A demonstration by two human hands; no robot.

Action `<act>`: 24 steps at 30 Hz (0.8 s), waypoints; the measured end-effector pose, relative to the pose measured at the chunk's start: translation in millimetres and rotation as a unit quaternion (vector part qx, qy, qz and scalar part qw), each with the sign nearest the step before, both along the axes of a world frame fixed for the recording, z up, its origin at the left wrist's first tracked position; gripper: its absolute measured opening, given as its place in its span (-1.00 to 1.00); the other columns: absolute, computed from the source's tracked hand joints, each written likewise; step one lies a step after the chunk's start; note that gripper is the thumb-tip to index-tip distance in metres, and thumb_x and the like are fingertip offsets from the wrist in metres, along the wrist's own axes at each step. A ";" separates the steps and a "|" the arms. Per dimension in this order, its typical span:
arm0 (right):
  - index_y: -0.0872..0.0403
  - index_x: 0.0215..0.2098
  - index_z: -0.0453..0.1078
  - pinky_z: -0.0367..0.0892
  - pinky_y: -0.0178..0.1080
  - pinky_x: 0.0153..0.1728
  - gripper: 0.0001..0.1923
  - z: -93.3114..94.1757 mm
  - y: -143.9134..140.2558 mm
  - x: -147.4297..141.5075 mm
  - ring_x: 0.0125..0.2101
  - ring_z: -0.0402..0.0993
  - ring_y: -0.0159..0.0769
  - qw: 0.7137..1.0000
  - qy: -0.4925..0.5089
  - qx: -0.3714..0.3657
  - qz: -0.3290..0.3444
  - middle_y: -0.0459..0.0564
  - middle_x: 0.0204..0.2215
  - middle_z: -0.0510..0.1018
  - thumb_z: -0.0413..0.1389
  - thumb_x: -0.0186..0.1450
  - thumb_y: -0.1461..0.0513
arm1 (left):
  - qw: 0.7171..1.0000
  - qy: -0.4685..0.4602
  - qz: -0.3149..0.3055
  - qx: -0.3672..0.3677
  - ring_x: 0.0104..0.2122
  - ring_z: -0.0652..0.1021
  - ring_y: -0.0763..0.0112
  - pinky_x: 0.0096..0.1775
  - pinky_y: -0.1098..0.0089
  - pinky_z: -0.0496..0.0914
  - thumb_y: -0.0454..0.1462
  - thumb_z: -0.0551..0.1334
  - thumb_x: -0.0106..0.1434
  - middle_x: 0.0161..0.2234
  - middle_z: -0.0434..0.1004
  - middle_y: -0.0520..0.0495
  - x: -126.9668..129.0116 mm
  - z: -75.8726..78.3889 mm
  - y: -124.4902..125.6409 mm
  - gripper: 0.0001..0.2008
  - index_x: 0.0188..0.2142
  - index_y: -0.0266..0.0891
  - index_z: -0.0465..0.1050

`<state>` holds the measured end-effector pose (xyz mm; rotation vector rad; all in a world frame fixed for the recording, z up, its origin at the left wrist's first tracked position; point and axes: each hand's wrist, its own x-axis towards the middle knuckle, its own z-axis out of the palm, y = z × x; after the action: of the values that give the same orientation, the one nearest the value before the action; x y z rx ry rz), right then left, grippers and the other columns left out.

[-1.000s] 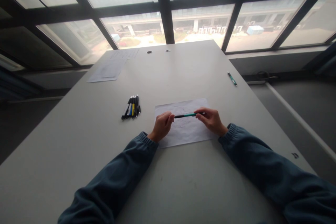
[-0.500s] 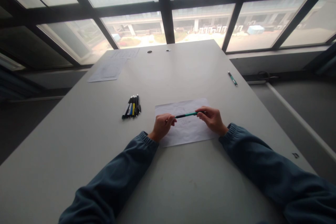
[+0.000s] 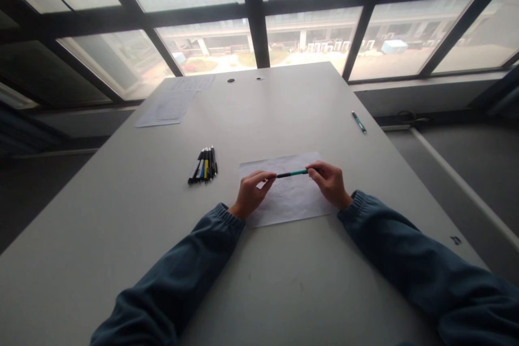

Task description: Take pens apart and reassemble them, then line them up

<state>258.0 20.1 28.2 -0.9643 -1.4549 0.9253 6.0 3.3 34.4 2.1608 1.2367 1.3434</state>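
Note:
Both my hands hold a thin green and black pen (image 3: 292, 173) level, just above a white sheet of paper (image 3: 284, 203) with faint pencil lines. My left hand (image 3: 251, 192) pinches the pen's left end between thumb and fingers. My right hand (image 3: 329, 183) grips its right end. The paper lies flat on the grey table (image 3: 259, 281), and both dark blue sleeves rest on the tabletop.
A small bundle of several pens (image 3: 203, 165) lies left of the paper. A single green pen (image 3: 359, 121) sits near the table's right edge. Printed sheets (image 3: 166, 108) lie at the far left corner. Large windows run behind the table.
The pen has risen slightly and shifted a little to the right. My left hand's fingers have opened from a fist into a pinch on the pen's end.

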 end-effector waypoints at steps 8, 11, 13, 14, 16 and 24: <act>0.08 -0.23 0.54 0.26 -0.30 -0.50 -0.81 -2.3 7.3 3.3 -0.52 0.35 -0.38 0.997 0.042 -0.030 -0.053 -0.08 -0.50 0.51 0.19 0.28 0.14 | 0.999 0.010 0.048 0.014 -0.34 0.59 0.41 -0.27 0.39 0.51 -0.24 0.26 0.34 -0.29 0.64 -0.06 -1.8 0.2 1.3 -0.89 -0.24 -0.19 0.57; 0.09 -0.23 0.52 0.25 -0.31 -0.51 -0.82 -4.6 12.1 5.0 -0.54 0.32 -0.40 0.993 0.077 -0.033 -0.079 -0.12 -0.54 0.46 0.18 0.26 0.17 | 0.997 0.011 0.068 0.014 -0.32 0.60 0.40 -0.26 0.39 0.51 -0.24 0.25 0.35 -0.29 0.64 -0.06 -3.2 0.3 1.4 -0.87 -0.24 -0.19 0.57; 0.10 -0.25 0.51 0.22 -0.32 -0.52 -0.84 -6.8 15.9 6.3 -0.56 0.29 -0.42 0.989 0.101 -0.036 -0.098 -0.14 -0.58 0.42 0.17 0.25 0.20 | 0.996 0.011 0.088 0.014 -0.31 0.60 0.39 -0.26 0.39 0.51 -0.23 0.24 0.36 -0.28 0.64 -0.06 -4.3 -0.2 1.6 -0.86 -0.23 -0.20 0.57; 0.10 -0.26 0.50 0.20 -0.33 -0.53 -0.85 -8.0 17.9 7.0 -0.57 0.28 -0.42 0.987 0.115 -0.039 -0.107 -0.15 -0.59 0.40 0.16 0.24 0.21 | 0.995 0.010 0.099 0.014 -0.30 0.60 0.39 -0.26 0.39 0.51 -0.22 0.24 0.36 -0.28 0.64 -0.06 -4.8 -0.6 1.7 -0.86 -0.23 -0.20 0.57; 0.10 -0.28 0.49 0.17 -0.34 -0.55 -0.87 -10.7 21.7 8.4 -0.58 0.26 -0.43 0.981 0.142 -0.044 -0.121 -0.16 -0.61 0.38 0.15 0.24 0.21 | 0.993 0.004 0.119 0.015 -0.30 0.60 0.39 -0.26 0.39 0.51 -0.22 0.24 0.36 -0.29 0.64 -0.06 -5.5 -1.2 2.1 -0.86 -0.23 -0.21 0.56; 0.10 -0.22 0.49 0.29 -0.32 -0.52 -0.80 -13.3 25.5 9.0 -0.52 0.37 -0.39 0.980 0.108 -0.049 -0.162 -0.07 -0.47 0.53 0.16 0.24 0.16 | 0.990 -0.011 0.140 0.004 -0.25 0.59 0.37 -0.24 0.36 0.47 -0.23 0.21 0.37 -0.28 0.64 -0.05 -6.5 -1.8 2.6 -0.87 -0.22 -0.21 0.53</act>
<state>267.0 45.6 14.9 -1.0989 -1.0396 0.8372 -0.5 5.9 32.5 2.0280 1.5745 1.4753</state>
